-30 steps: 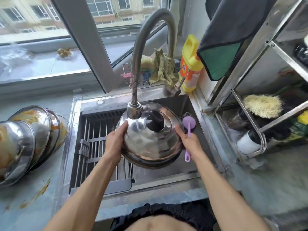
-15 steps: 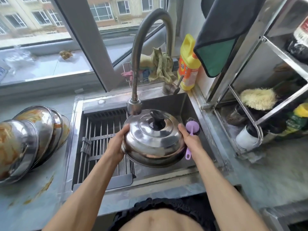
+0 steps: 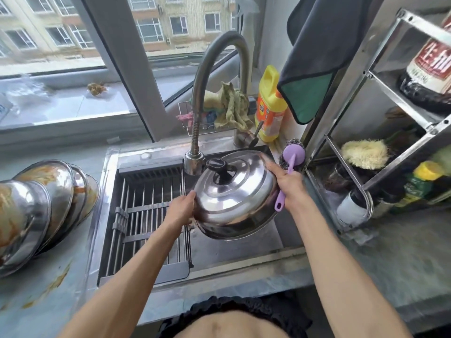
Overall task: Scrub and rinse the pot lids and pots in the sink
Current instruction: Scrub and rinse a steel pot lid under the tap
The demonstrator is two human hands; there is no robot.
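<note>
A window with apartment blocks outside runs behind a grey steel desk [image 3: 402, 252] with a sunken stainless sink [image 3: 244, 252] in it. Over the sink, between the two hands, a domed stainless-steel pot lid with a black knob [image 3: 234, 191] is held up, tilted, knob side facing the camera. The left hand [image 3: 181, 208] holds the lid's lower left rim, fingers curled round the edge. The right hand [image 3: 289, 182] presses against the upper right rim, and it also grips a purple-handled scrubber with a steel-wool head [image 3: 291, 158], whose head sticks up above the hand and whose handle end pokes out below it; just how the fingers share lid and handle is hard to make out. Just above the left hand, the head of a curved grey gooseneck faucet [image 3: 195, 132] hangs touching or nearly touching the lid's upper left edge. Below and left of the left hand a slatted metal drying rack [image 3: 144, 215] spans the sink's left part. Far out to the left of the left hand, a leaning stack of stainless bowls smeared with orange sauce [image 3: 41, 206] lies on the desk. Beyond the right hand stands a yellow detergent bottle [image 3: 269, 106], and to that hand's right a metal shelf rack [image 3: 366, 118] holds bottles and a pale fluffy sponge [image 3: 363, 153].
</note>
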